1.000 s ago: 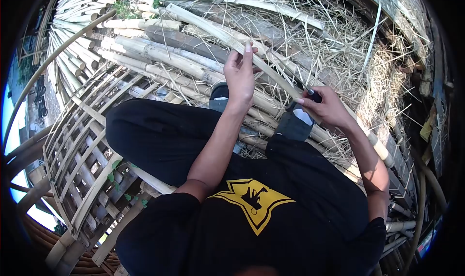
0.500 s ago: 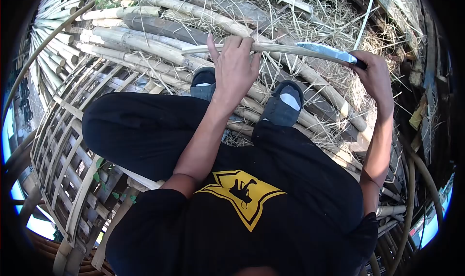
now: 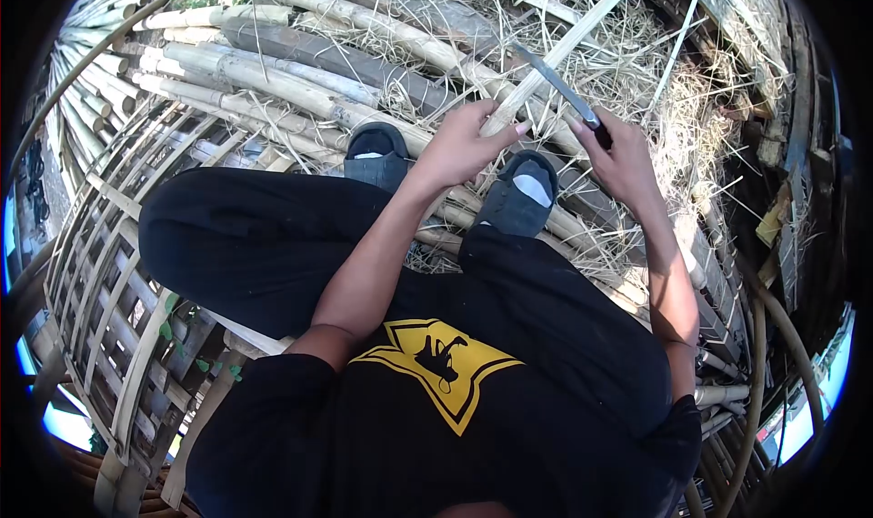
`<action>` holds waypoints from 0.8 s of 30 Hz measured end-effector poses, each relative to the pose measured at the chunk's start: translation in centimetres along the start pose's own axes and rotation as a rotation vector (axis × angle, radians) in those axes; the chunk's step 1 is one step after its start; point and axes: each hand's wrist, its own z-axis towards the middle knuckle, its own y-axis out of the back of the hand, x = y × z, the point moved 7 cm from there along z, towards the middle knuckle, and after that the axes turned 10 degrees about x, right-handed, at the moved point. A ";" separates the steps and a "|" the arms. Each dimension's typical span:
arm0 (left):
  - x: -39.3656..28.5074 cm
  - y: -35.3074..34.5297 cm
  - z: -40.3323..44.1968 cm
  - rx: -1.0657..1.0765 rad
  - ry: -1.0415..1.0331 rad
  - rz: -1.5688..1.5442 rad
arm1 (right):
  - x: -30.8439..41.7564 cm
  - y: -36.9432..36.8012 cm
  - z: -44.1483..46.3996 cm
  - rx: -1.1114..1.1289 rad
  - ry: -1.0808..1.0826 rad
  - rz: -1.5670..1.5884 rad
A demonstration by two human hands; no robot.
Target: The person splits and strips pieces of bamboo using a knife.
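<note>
My left hand (image 3: 468,145) is closed on the lower end of a pale bamboo strip (image 3: 575,38), which slants up and to the right, away from me. In my right hand (image 3: 620,159) is a knife (image 3: 556,83), gripped by its dark handle. Its blade points up and to the left and crosses in front of the strip in this view; whether it touches the strip I cannot tell. Below the hands are my two feet in dark sandals (image 3: 520,195), resting among bamboo poles.
Long bamboo poles (image 3: 300,97) and loose shavings (image 3: 687,136) cover the ground ahead. A woven bamboo lattice (image 3: 109,291) lies at the left. More cut poles (image 3: 86,90) are stacked at the upper left. A curved pole (image 3: 755,372) stands at the right.
The strip has swung from nearly level to slanting up and away. My right hand has come left and down with the knife, whose blade now crosses the strip. The view has shifted slightly.
</note>
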 end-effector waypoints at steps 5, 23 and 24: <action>0.1 -0.5 -0.5 0.055 0.201 0.035 | 0.2 -5.1 0.2 0.122 0.089 0.043; -0.1 -0.8 -1.9 -0.261 0.109 0.420 | -1.8 -4.3 2.5 -0.006 0.136 -0.262; 0.0 -0.9 -2.1 -0.252 0.099 0.378 | -5.6 -2.8 3.8 -0.057 -0.012 -0.056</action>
